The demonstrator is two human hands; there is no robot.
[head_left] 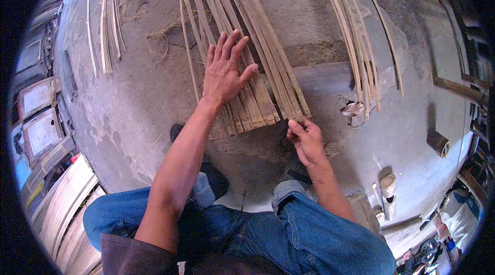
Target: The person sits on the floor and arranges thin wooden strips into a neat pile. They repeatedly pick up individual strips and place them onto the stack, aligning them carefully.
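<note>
Long, flat bamboo strips (pixel 278 74) lie side by side on the floor in front of me, their near ends roughly lined up. My left hand (pixel 225 71) rests palm down on the left group of strips (pixel 252 105), fingers spread and stretched out. At the near ends of the right group, my right hand (pixel 307 140) is closed in a pinch, with thumb and fingers at the tip of a strip. A dark narrow gap parts the two groups; its near end, beside my right thumb, is too dark to make out.
Loose strips lie at the far left (pixel 109 22) and far right (pixel 356 38) on the concrete floor (pixel 139 100). A hole (pixel 352 109) breaks the floor at right. Bamboo tubes (pixel 438 143) and a cup-like container (pixel 388 185) stand further right. Bundled pale slats (pixel 64 213) sit at lower left.
</note>
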